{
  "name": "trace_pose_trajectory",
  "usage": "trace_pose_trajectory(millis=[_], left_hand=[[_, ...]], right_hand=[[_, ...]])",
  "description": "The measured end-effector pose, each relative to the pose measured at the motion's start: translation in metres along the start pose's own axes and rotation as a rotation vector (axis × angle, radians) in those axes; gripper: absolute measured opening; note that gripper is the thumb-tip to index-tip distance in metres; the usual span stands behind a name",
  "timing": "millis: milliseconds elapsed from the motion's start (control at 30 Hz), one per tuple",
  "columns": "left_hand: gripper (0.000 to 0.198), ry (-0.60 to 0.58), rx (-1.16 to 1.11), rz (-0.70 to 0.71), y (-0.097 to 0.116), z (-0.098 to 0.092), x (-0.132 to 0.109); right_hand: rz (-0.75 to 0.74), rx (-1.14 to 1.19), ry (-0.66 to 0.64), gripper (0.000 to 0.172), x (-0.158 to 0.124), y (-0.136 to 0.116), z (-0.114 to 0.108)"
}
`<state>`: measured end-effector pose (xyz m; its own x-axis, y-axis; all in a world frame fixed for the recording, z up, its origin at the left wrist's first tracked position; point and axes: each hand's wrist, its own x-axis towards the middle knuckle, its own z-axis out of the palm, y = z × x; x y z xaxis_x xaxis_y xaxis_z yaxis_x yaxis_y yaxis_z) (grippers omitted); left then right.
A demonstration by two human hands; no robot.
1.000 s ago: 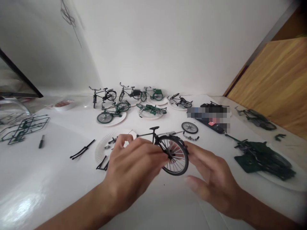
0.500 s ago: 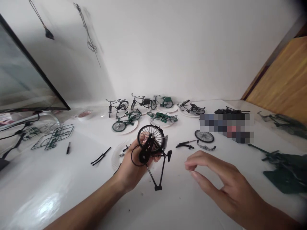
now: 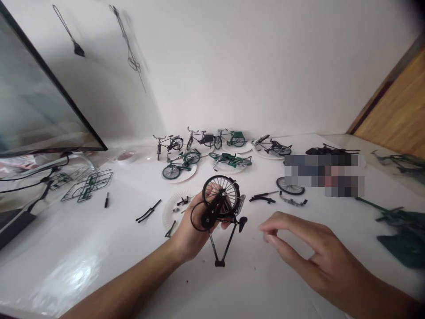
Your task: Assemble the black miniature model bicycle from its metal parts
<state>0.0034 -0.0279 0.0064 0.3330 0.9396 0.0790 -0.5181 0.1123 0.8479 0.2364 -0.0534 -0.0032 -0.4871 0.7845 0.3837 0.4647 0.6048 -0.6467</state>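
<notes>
My left hand (image 3: 189, 235) is closed around a black model bicycle frame (image 3: 229, 239) fitted with one spoked wheel (image 3: 221, 196), a chain cover and a small saddle (image 3: 243, 223). The frame's bare end points down toward me. To its right, apart from it, hovers my right hand (image 3: 308, 248), thumb and forefinger tips pinched together; anything between them is too small to make out. Beyond lie a loose wheel (image 3: 290, 185), a grey handlebar (image 3: 293, 199) and a black part (image 3: 264, 197). A black fork (image 3: 148, 211) lies left of a paper plate (image 3: 168, 208) of small parts.
Several finished model bicycles, black and green, stand or lie on paper plates along the wall. A small screwdriver (image 3: 106, 200) and green part frames (image 3: 89, 185) lie left, near a screen (image 3: 43, 88). Dark green parts (image 3: 401, 239) sit at the right; a patch behind is blurred.
The view has shifted slightly, so the table things sit farther right. My left hand still holds the bicycle frame. The right fingertips look closer together.
</notes>
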Motion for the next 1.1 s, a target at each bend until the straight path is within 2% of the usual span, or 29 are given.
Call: trace_pose_trajectory(millis=[200,500,733,967,1100], left_hand=[[0.030,-0.009,0.088,0.005,-0.003,-0.002,-0.001],[0.042,0.093,0.325,-0.034,0.002,0.003,-0.004],[0.037,0.130,0.367,-0.064,-0.004,-0.004,-0.004],[0.046,0.051,0.428,-0.044,0.000,0.002,-0.006],[0.051,-0.014,0.663,0.053,-0.001,0.003,-0.010]], right_hand=[[-0.003,-0.003,-0.019,0.015,-0.002,0.000,0.002],[0.007,0.027,-0.062,0.015,-0.004,-0.004,0.000],[0.019,0.058,-0.072,0.013,-0.004,-0.006,0.002],[0.031,0.072,-0.103,0.012,-0.006,-0.007,0.000],[0.088,0.120,-0.088,0.008,-0.003,-0.012,-0.002]])
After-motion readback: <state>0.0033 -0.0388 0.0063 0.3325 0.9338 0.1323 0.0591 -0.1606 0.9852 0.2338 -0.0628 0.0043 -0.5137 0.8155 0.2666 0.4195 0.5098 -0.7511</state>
